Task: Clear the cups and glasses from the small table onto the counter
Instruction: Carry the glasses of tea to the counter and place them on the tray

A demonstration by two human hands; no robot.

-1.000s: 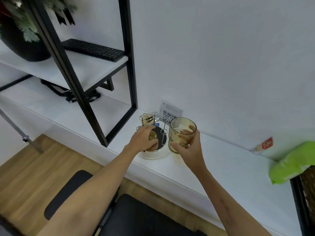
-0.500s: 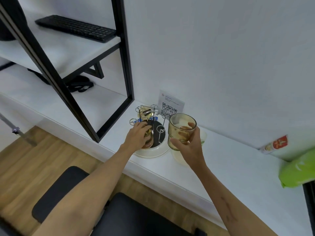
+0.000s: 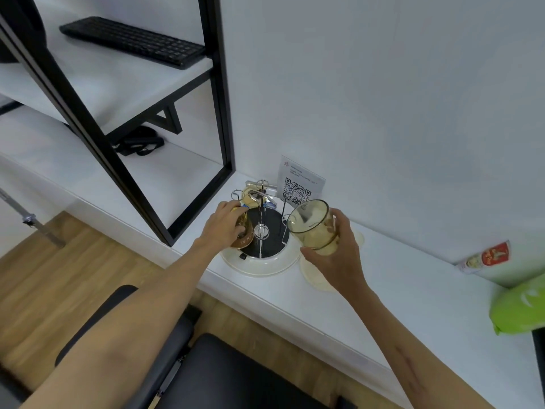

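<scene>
My right hand (image 3: pixel 339 258) grips an amber drinking glass (image 3: pixel 313 228), tilted with its mouth toward me, just right of a wire cup rack (image 3: pixel 261 219). The rack stands on a round white tray with a black centre (image 3: pixel 259 265) on the white counter (image 3: pixel 413 290). My left hand (image 3: pixel 224 228) holds a smaller amber glass (image 3: pixel 244 236) low on the rack's left side. Another pale cup (image 3: pixel 250 194) hangs at the back of the rack.
A QR-code card (image 3: pixel 299 185) leans on the wall behind the rack. A black metal shelf frame (image 3: pixel 219 93) with a keyboard (image 3: pixel 132 41) stands to the left. A cream disc (image 3: pixel 314 276) lies under my right hand. A red packet (image 3: pixel 486 256) and green bag (image 3: pixel 519 305) are at right. A black chair (image 3: pixel 221 373) is below.
The view has closed in on the rack. My right hand has tipped the large glass toward me. My left hand has stayed on the small glass at the rack.
</scene>
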